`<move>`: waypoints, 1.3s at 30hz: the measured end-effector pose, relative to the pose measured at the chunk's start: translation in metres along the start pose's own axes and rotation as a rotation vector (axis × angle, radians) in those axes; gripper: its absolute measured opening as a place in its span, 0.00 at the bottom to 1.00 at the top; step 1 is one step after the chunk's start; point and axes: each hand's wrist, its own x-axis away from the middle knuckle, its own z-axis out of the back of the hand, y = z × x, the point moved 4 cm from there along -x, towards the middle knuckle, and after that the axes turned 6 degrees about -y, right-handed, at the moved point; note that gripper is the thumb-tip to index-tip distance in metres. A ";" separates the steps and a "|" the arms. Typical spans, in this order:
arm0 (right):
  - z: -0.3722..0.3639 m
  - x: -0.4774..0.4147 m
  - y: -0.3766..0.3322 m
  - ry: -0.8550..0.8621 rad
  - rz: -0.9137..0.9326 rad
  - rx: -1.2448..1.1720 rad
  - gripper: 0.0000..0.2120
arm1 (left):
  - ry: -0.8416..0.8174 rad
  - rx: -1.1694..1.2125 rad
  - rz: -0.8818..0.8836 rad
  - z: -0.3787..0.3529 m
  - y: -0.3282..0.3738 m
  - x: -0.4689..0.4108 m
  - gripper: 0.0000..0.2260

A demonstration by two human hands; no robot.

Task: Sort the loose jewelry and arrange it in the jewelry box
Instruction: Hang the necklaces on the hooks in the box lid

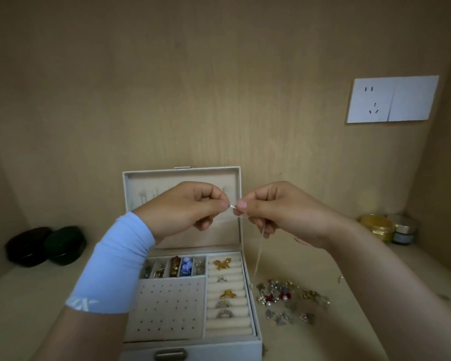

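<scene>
An open white jewelry box [257,342] stands in the middle of the table, its lid [130,183] upright. Above it, my left hand [182,209] and my right hand [279,209] each pinch an end of a thin necklace chain [258,254] at its small silver clasp. The chain hangs down from my right hand toward the table. The box holds several rings in the ring rolls [228,321], small pieces in narrow compartments [173,267] and a perforated earring panel [167,308]. A pile of loose jewelry [284,298] lies on the table right of the box.
Two dark oval cases [44,246] sit at the back left. A gold tin [375,226] and a small round tin [404,229] stand at the back right. A white wall socket [392,99] is on the wooden back panel. A drawer handle [171,354] faces me.
</scene>
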 end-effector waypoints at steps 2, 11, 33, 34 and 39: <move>-0.012 -0.011 -0.008 0.008 0.014 0.010 0.07 | 0.019 -0.010 0.006 0.015 -0.002 0.008 0.04; -0.054 -0.058 -0.033 -0.083 -0.027 -0.050 0.15 | 0.071 0.220 0.025 0.053 -0.024 0.024 0.08; -0.017 -0.041 0.017 -0.443 -0.017 -0.340 0.18 | 0.055 -0.039 0.260 0.075 -0.068 0.033 0.05; -0.014 -0.041 0.017 -0.444 0.011 -0.427 0.16 | 0.053 -0.060 0.285 0.074 -0.070 0.033 0.05; -0.010 -0.047 0.008 -0.294 0.059 -0.504 0.09 | -0.111 -0.204 0.444 0.065 -0.077 0.033 0.05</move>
